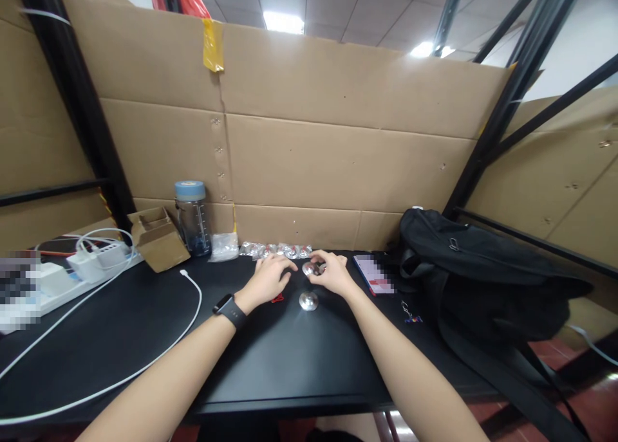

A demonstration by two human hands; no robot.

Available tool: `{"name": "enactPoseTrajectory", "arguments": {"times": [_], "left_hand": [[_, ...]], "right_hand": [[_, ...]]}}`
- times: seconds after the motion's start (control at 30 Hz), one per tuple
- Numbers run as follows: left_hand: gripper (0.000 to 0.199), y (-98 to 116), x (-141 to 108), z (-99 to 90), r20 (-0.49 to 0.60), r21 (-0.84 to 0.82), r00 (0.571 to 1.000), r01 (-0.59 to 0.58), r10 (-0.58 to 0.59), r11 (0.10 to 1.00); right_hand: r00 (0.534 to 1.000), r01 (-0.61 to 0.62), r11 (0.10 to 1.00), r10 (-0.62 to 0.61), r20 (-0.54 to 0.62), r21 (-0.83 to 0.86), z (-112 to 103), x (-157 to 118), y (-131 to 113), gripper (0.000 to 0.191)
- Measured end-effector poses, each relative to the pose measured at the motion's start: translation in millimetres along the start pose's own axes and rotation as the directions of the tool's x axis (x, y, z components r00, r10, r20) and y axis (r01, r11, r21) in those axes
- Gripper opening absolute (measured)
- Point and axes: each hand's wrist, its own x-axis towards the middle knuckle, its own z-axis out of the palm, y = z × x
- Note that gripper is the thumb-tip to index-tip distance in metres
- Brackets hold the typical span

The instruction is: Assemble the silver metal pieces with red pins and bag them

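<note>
My right hand (331,273) pinches a small shiny metal disc (309,269) between thumb and fingers above the black table (270,358). Another round silver disc (308,301) lies on the table just in front of it. To the left, my left hand (271,276), with a black watch on the wrist, has its fingers apart and holds nothing visible. A small red cord (277,298) lies beside that hand, partly under it. Behind both hands is a row of small clear packets (265,251) with shiny round pieces inside.
At the left stand a blue-lidded bottle (193,223), an open cardboard box (159,239) and a power strip (91,265) with white cables. A phone (374,275), keychain (410,313) and black bag (483,281) lie right. Cardboard (338,165) walls the back.
</note>
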Motion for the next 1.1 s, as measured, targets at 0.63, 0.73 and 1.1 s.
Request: {"name": "enactPoseTrajectory", "arguments": {"times": [0.63, 0.73, 1.1], "left_hand": [[0.006, -11, 1, -33.9, 0.022, 0.075, 0.988, -0.153, 0.152, 0.985], [0.008, -30, -1, -41.5, 0.209, 0.091, 0.970, -0.149, 0.127, 0.985], [0.026, -45, 2, -36.5, 0.230, 0.049, 0.971, -0.080, 0.067, 0.996]], "right_hand": [[0.979, 0.068, 0.927, -0.134, 0.156, 0.368, -9, -13, -27, 0.033], [0.925, 0.098, 0.975, -0.164, 0.343, 0.202, -18, -15, -20, 0.035], [0.983, 0.044, 0.983, -0.011, 0.182, -0.178, -25, -4, 22, 0.036]]}}
